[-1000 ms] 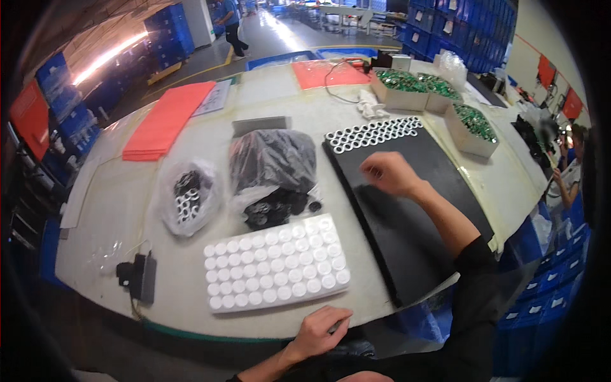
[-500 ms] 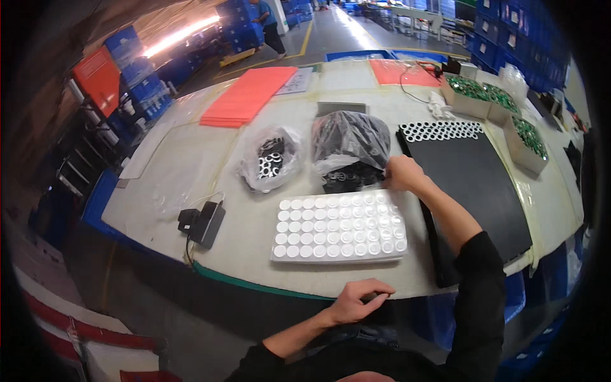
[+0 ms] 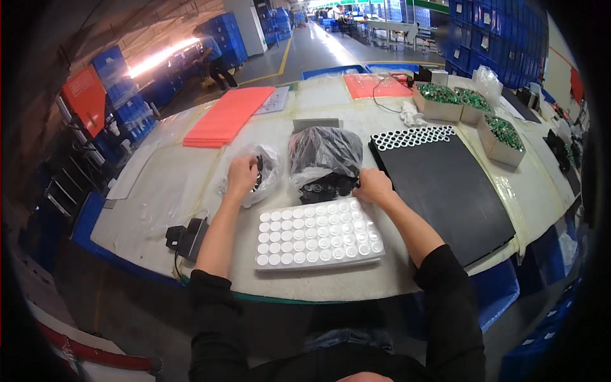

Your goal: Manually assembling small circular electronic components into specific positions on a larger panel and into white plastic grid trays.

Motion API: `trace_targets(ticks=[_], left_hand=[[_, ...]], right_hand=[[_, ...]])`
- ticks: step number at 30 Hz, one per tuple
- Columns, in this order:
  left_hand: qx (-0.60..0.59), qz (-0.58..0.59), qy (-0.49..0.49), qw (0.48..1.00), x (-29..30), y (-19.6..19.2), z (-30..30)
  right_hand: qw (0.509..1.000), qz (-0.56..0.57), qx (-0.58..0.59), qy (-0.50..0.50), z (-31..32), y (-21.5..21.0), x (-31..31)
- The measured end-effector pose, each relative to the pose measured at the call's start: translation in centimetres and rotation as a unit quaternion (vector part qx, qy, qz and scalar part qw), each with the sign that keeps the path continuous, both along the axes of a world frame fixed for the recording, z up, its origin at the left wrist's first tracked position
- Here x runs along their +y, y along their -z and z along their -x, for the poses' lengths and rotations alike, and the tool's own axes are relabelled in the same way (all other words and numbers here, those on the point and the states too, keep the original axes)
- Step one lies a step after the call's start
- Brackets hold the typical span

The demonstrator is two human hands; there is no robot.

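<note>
My left hand [image 3: 242,177] reaches into a clear plastic bag [image 3: 270,170] of small dark ring-shaped parts, its fingers closed inside the bag's mouth. Whether it grips a part I cannot tell. My right hand [image 3: 373,187] rests at the lower right edge of a second, larger bag of black parts [image 3: 323,153], fingers curled on the spilled pile [image 3: 324,188]. Just in front of both hands lies a white tray [image 3: 318,234] with rows of round white caps. To the right lies a large black tray [image 3: 445,191] with rows of white rings along its far edge.
A small black device with a cable [image 3: 186,237] sits at the table's near-left edge. Red sheets [image 3: 226,116] lie far left, cardboard boxes of green parts [image 3: 458,102] far right. A person [image 3: 213,54] stands by blue crates in the background aisle.
My left hand rose from below the table edge to the small bag of ring parts. My right hand slid from the black tray to the black parts bag. The view shifted left.
</note>
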State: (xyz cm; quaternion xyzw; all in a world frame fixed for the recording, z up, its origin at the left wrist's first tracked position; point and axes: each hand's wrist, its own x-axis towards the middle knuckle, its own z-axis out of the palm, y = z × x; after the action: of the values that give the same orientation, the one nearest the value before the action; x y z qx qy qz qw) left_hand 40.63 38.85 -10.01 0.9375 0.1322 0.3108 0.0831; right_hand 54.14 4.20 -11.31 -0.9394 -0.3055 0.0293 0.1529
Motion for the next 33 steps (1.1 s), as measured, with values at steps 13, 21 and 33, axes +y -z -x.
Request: trace_targets(ticks=[13, 21, 33], left_hand=[[0.058, 0.08, 0.261, 0.96, -19.4, -1.8, 10.7], [0.079, -0.002, 0.223, 0.972, -21.8, 1.1, 12.7], [0.128, -0.055, 0.23, 0.963, -23.1, 2.8, 13.5]], right_hand=[[0.908, -0.396, 0.067, 0.12, 5.5, -2.3, -7.1], [0.82, -0.546, 0.097, 0.142, 17.1, 3.1, -8.7], [0.751, -0.617, 0.159, 0.174, 16.1, 6.4, -9.9]])
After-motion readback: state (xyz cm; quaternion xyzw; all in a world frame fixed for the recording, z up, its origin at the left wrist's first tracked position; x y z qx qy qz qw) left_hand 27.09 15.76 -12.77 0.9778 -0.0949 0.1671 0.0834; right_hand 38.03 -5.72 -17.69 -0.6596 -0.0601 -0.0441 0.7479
